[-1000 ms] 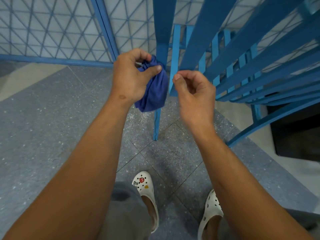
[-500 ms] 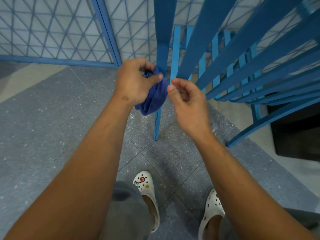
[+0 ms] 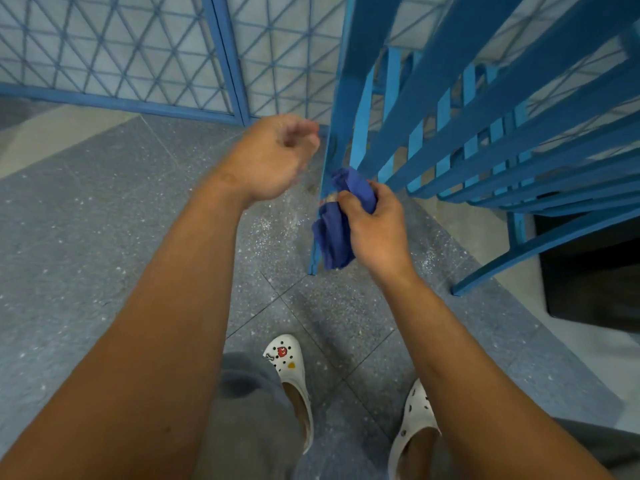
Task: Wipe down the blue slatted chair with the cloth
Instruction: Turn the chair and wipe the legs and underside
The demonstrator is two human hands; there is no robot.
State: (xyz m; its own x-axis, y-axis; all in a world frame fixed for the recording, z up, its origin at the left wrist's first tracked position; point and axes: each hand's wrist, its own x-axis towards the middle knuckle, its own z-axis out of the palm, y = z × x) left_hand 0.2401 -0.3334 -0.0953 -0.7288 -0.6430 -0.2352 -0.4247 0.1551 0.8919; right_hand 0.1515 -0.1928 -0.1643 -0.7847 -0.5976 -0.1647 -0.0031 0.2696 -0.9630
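The right hand (image 3: 377,230) is clamped around a bunched dark-blue cloth (image 3: 334,237), pressing it against the lower part of a leg of the blue slatted chair (image 3: 450,109), while the left hand (image 3: 277,157) hangs just beside that leg with fingers loosely curled and holding nothing, though it is blurred. The cloth looks soft, light and limp, its loose end drooping below the fist, so a full-palm grip on the wad should keep it against the paint. The chair looks stiff and hard-edged, flat painted slats with narrow gaps, standing on a speckled tiled floor (image 3: 104,237).
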